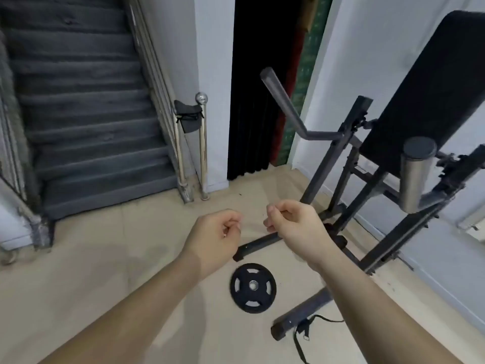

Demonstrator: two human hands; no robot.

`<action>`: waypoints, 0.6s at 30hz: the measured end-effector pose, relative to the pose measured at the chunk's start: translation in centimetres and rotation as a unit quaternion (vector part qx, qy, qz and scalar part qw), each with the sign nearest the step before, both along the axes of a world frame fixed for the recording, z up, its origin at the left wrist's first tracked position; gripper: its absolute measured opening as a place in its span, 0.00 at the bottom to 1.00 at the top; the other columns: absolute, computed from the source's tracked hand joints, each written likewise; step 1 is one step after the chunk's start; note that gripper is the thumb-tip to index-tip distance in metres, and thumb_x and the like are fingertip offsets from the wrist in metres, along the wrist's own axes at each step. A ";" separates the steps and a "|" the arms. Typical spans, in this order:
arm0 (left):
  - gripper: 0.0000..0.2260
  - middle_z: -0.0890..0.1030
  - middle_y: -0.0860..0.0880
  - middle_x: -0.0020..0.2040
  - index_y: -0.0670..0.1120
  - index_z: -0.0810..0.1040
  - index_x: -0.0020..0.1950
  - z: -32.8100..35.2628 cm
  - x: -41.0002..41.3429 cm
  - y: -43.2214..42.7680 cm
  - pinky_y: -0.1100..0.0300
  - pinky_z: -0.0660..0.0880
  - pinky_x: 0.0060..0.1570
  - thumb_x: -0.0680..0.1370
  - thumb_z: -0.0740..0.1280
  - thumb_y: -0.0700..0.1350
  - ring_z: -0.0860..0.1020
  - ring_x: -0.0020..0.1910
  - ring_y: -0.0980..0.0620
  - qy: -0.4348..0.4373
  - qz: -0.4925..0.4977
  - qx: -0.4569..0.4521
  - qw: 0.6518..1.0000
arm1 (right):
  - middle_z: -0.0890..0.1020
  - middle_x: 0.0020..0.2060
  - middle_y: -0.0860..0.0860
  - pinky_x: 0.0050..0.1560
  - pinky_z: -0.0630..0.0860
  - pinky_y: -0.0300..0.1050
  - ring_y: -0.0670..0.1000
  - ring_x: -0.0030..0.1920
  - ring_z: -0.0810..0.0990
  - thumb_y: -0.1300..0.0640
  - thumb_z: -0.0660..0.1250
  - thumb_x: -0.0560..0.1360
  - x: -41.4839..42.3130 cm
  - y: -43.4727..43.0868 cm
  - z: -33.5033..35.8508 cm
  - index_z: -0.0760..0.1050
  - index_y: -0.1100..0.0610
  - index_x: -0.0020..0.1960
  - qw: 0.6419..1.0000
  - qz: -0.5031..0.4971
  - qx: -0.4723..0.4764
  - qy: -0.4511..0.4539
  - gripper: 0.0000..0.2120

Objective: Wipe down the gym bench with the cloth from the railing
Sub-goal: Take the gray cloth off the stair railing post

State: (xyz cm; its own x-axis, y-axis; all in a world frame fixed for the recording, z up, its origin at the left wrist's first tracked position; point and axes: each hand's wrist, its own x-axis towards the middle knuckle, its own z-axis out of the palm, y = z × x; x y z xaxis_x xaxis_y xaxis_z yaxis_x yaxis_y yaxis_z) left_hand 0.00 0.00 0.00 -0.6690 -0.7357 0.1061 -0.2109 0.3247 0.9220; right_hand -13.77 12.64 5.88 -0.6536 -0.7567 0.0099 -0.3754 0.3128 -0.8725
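A dark cloth (189, 117) hangs over the end of the metal stair railing (202, 143), just below its round silver knob. The gym bench (430, 85) stands at the right, its black pad tilted up against the wall on a dark steel frame. My left hand (215, 237) and my right hand (291, 227) float side by side over the floor in the middle of the view, fingers curled in loosely with nothing in them. Both hands are well short of the cloth and left of the bench.
Grey stairs (86, 122) rise at the left. A black weight plate (253, 287) lies flat on the beige floor below my hands. Bench frame feet (301, 319) and a loose strap (301, 337) lie at lower right. A dark curtain (254, 101) fills the doorway behind.
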 end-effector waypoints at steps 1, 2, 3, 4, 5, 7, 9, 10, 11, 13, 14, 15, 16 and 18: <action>0.09 0.85 0.57 0.40 0.55 0.84 0.49 -0.2 -0.2 -1.4 0.65 0.76 0.46 0.78 0.69 0.41 0.80 0.40 0.61 0.011 -0.001 0.018 1.000 | 0.88 0.41 0.54 0.51 0.82 0.53 0.55 0.45 0.86 0.51 0.65 0.81 -0.4 -1.8 -0.3 0.83 0.54 0.46 1.000 0.002 0.004 -0.014 0.11; 0.10 0.85 0.59 0.40 0.55 0.84 0.49 -0.2 -0.6 -2.8 0.68 0.74 0.45 0.79 0.69 0.41 0.80 0.40 0.62 0.019 -0.003 0.033 0.999 | 0.88 0.42 0.55 0.51 0.82 0.53 0.56 0.45 0.86 0.51 0.66 0.82 -1.0 -3.6 -0.3 0.83 0.55 0.47 0.999 -0.003 0.010 -0.030 0.11; 0.09 0.84 0.61 0.41 0.56 0.84 0.50 -0.5 -1.1 -4.3 0.69 0.73 0.45 0.79 0.69 0.41 0.80 0.40 0.63 0.024 -0.009 0.031 0.999 | 0.88 0.43 0.56 0.52 0.82 0.53 0.57 0.47 0.86 0.51 0.65 0.82 -1.6 -5.5 -0.3 0.83 0.56 0.48 0.999 -0.006 0.012 -0.041 0.11; 0.09 0.84 0.63 0.42 0.56 0.84 0.51 -0.6 -1.6 -5.7 0.70 0.73 0.45 0.79 0.69 0.42 0.80 0.41 0.63 0.022 -0.012 0.037 0.999 | 0.87 0.44 0.57 0.53 0.82 0.54 0.58 0.48 0.86 0.51 0.65 0.82 -2.3 -7.4 -0.7 0.83 0.56 0.48 0.998 -0.011 0.016 -0.053 0.11; 0.08 0.85 0.63 0.43 0.55 0.84 0.52 -0.9 -2.2 -7.3 0.70 0.73 0.45 0.79 0.69 0.43 0.81 0.43 0.62 0.027 -0.008 0.045 0.999 | 0.87 0.46 0.58 0.55 0.82 0.56 0.58 0.49 0.85 0.51 0.66 0.81 -3.1 -9.4 -0.9 0.83 0.55 0.48 0.998 -0.017 0.019 -0.059 0.11; 0.08 0.85 0.60 0.45 0.53 0.85 0.54 -1.1 -3.3 -10.7 0.70 0.73 0.45 0.80 0.69 0.43 0.80 0.44 0.62 0.040 0.012 0.056 0.998 | 0.87 0.48 0.57 0.57 0.82 0.58 0.55 0.50 0.86 0.51 0.66 0.81 -4.5 -13.6 -1.3 0.83 0.55 0.49 0.997 -0.022 0.024 -0.074 0.10; 0.09 0.85 0.58 0.46 0.53 0.85 0.55 -1.5 -4.5 -14.4 0.70 0.74 0.44 0.80 0.69 0.42 0.80 0.43 0.61 0.044 0.032 0.062 0.997 | 0.87 0.49 0.55 0.58 0.82 0.56 0.52 0.48 0.87 0.52 0.65 0.81 -6.2 -17.9 -2.0 0.83 0.58 0.51 0.995 -0.012 0.030 -0.095 0.11; 0.09 0.85 0.57 0.46 0.52 0.84 0.56 -1.7 -5.2 -16.5 0.70 0.74 0.44 0.80 0.69 0.41 0.79 0.43 0.61 0.042 0.040 0.063 0.996 | 0.87 0.49 0.55 0.58 0.82 0.56 0.52 0.48 0.87 0.53 0.65 0.81 -7.1 -20.2 -2.3 0.83 0.58 0.51 0.994 -0.005 0.031 -0.101 0.11; 0.10 0.85 0.57 0.46 0.52 0.84 0.56 -2.0 -5.8 -18.6 0.70 0.74 0.44 0.80 0.68 0.41 0.79 0.42 0.61 0.036 0.045 0.061 0.996 | 0.87 0.49 0.55 0.58 0.82 0.57 0.52 0.48 0.87 0.53 0.65 0.81 -8.0 -22.7 -2.6 0.83 0.58 0.51 0.994 0.002 0.031 -0.109 0.10; 0.11 0.84 0.56 0.44 0.51 0.84 0.57 -2.7 -7.2 -23.2 0.70 0.73 0.44 0.79 0.67 0.40 0.79 0.41 0.61 0.017 0.055 0.058 0.997 | 0.87 0.48 0.54 0.57 0.82 0.57 0.53 0.49 0.87 0.54 0.66 0.81 -10.0 -28.1 -3.3 0.83 0.57 0.51 0.991 0.016 0.031 -0.131 0.09; 0.11 0.83 0.56 0.42 0.50 0.84 0.57 -3.1 -8.0 -25.6 0.70 0.73 0.44 0.79 0.67 0.39 0.78 0.40 0.60 0.008 0.066 0.058 0.996 | 0.87 0.48 0.54 0.58 0.82 0.58 0.55 0.50 0.87 0.55 0.66 0.81 -11.1 -30.9 -3.7 0.83 0.58 0.51 0.989 0.018 0.029 -0.145 0.09; 0.10 0.82 0.56 0.40 0.50 0.84 0.56 -3.4 -8.8 -28.1 0.70 0.72 0.42 0.79 0.67 0.40 0.78 0.38 0.59 0.004 0.079 0.061 0.995 | 0.87 0.47 0.55 0.58 0.82 0.58 0.56 0.51 0.87 0.55 0.67 0.81 -12.1 -33.8 -4.0 0.83 0.59 0.51 0.987 0.021 0.025 -0.160 0.09; 0.09 0.80 0.56 0.37 0.50 0.85 0.55 -3.6 -9.5 -30.4 0.70 0.72 0.40 0.79 0.68 0.39 0.77 0.35 0.59 0.003 0.097 0.068 0.993 | 0.87 0.48 0.56 0.58 0.81 0.59 0.57 0.51 0.86 0.55 0.67 0.81 -13.1 -36.9 -4.3 0.83 0.60 0.52 0.984 0.026 0.019 -0.176 0.09; 0.08 0.80 0.54 0.36 0.49 0.85 0.52 -3.9 -10.7 -35.0 0.69 0.72 0.38 0.79 0.68 0.39 0.76 0.34 0.56 0.010 0.117 0.094 0.989 | 0.87 0.49 0.59 0.58 0.81 0.60 0.57 0.49 0.86 0.57 0.67 0.81 -14.5 -43.2 -4.4 0.83 0.62 0.53 0.978 0.030 0.012 -0.207 0.10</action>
